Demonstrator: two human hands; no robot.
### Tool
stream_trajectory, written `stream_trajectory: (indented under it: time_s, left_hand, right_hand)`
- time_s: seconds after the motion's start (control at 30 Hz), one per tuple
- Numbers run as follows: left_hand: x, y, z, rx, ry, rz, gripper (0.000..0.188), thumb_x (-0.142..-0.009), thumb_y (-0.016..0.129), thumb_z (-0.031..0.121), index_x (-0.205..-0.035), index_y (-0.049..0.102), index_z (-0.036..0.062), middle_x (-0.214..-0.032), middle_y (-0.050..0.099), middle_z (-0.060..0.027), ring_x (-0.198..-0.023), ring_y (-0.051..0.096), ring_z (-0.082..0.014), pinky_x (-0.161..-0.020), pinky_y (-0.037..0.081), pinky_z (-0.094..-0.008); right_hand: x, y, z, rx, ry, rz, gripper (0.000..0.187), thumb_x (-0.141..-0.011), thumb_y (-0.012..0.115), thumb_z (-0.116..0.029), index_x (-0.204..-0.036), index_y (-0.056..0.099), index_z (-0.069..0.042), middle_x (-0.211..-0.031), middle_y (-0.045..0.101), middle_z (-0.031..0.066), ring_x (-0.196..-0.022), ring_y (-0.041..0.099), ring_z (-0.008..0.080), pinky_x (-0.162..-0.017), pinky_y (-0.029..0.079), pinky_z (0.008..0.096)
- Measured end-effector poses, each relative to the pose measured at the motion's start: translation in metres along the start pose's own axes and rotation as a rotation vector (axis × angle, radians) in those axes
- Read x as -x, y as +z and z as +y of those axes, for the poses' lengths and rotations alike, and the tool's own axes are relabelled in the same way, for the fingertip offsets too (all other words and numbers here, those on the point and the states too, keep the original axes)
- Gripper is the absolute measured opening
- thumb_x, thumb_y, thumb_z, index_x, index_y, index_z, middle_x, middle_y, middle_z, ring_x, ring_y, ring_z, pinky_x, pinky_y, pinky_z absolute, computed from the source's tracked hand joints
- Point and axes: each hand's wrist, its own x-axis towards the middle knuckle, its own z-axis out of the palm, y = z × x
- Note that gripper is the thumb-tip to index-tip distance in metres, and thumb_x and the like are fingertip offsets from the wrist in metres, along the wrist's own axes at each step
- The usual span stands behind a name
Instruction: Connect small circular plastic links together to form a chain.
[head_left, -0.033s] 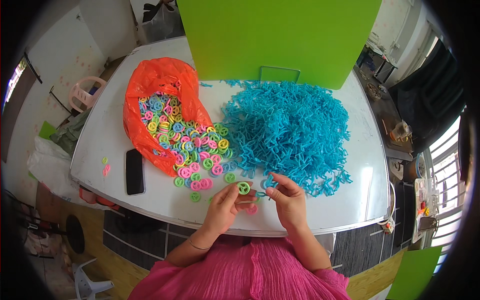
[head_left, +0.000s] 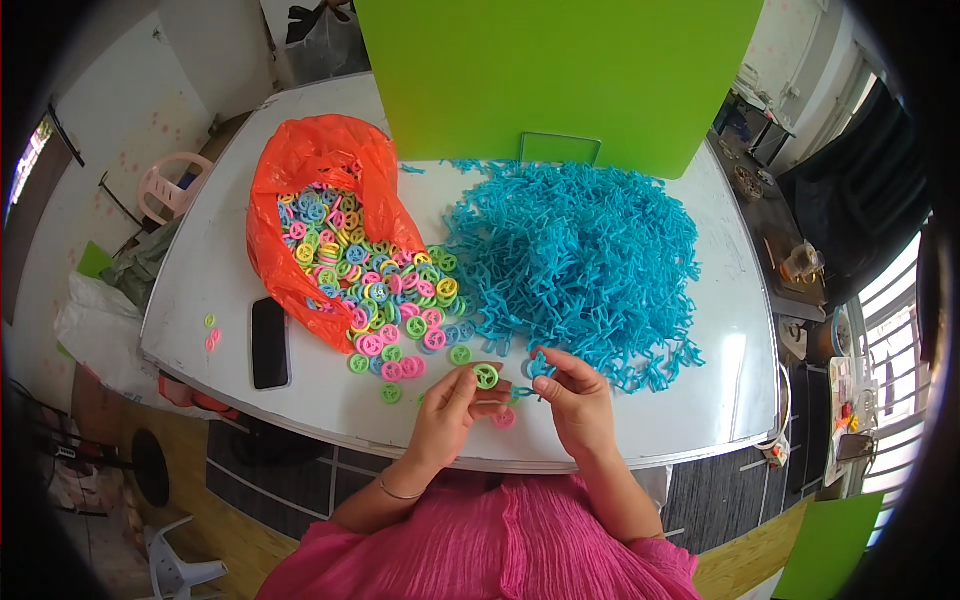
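Near the table's front edge, my left hand (head_left: 446, 412) pinches a light green plastic wheel (head_left: 486, 377) with spokes between thumb and fingers. Just to its right, my right hand (head_left: 580, 408) grips a small blue plastic piece (head_left: 541, 365), whose lower end points toward the wheel; the two parts are apart. A pink wheel (head_left: 504, 419) lies on the table below, between my hands. Beyond my right hand rises a large heap of blue plastic pieces (head_left: 580, 260). To the left, many coloured wheels (head_left: 375, 290) spill out of a red plastic bag (head_left: 275, 210).
A dark phone (head_left: 269, 343) lies on the white table (head_left: 205, 270) left of the bag. A few small green and pink bits (head_left: 212, 340) are near the left edge. A green board (head_left: 560, 80) stands upright at the back, with a thin metal frame (head_left: 559, 136) before it.
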Motion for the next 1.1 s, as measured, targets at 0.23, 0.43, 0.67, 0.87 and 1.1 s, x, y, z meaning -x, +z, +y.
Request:
stream_trajectory:
  time_s: [0.23,0.43,0.67,0.87,1.1]
  left_hand:
    - [0.004,0.013,-0.01,-0.515,0.362,0.206,0.018,-0.102,0.042,0.013,-0.11,0.053,0.0009,-0.077,0.058,-0.003,-0.067,0.058,-0.0069,-0.056,0.045,-0.0197]
    - [0.006,0.016,-0.01,-0.575,0.432,0.21,0.015,-0.101,0.045,0.012,-0.108,0.052,0.0011,-0.074,0.057,-0.0012,-0.062,0.054,-0.0048,-0.053,0.042,-0.0196]
    - [0.01,0.015,-0.001,-0.522,0.314,0.125,0.013,-0.1,0.048,0.01,-0.106,0.051,0.0002,-0.078,0.061,-0.0023,-0.067,0.058,-0.0053,-0.057,0.045,-0.02]
    - [0.009,0.022,-0.007,-0.611,0.442,0.16,0.012,-0.098,0.051,0.01,-0.103,0.05,-0.0011,-0.08,0.064,-0.0055,-0.067,0.06,-0.0075,-0.058,0.047,-0.0217]
    - [0.014,0.017,0.001,-0.537,0.304,0.055,0.016,-0.098,0.053,0.013,-0.101,0.05,-0.0021,-0.079,0.067,-0.0093,-0.064,0.064,-0.0115,-0.054,0.048,-0.0246]
  right_hand:
    - [0.013,0.023,-0.015,0.218,0.155,-0.166,0.032,-0.094,0.058,-0.007,-0.126,0.057,-0.002,-0.089,0.062,0.0029,-0.076,0.058,0.0087,-0.068,0.049,0.0235]
    - [0.019,0.027,-0.01,0.392,0.118,-0.179,0.032,-0.093,0.062,-0.013,-0.123,0.058,-0.003,-0.079,0.057,-0.0015,-0.07,0.055,0.0061,-0.063,0.046,0.0215]
    - [0.018,0.016,-0.001,-0.144,0.399,-0.167,0.014,-0.09,0.066,-0.01,-0.102,0.064,-0.002,-0.088,0.065,0.0017,-0.075,0.057,0.0077,-0.069,0.047,0.0242]
    - [0.021,0.017,0.011,-0.287,0.376,-0.082,0.009,-0.09,0.066,-0.01,-0.096,0.066,-0.003,-0.095,0.068,0.0035,-0.087,0.062,0.0102,-0.074,0.049,0.025]
    - [0.019,0.018,0.007,-0.136,0.248,-0.124,0.011,-0.089,0.066,-0.008,-0.096,0.068,0.0,-0.093,0.066,0.0021,-0.083,0.06,0.0092,-0.072,0.049,0.0211]
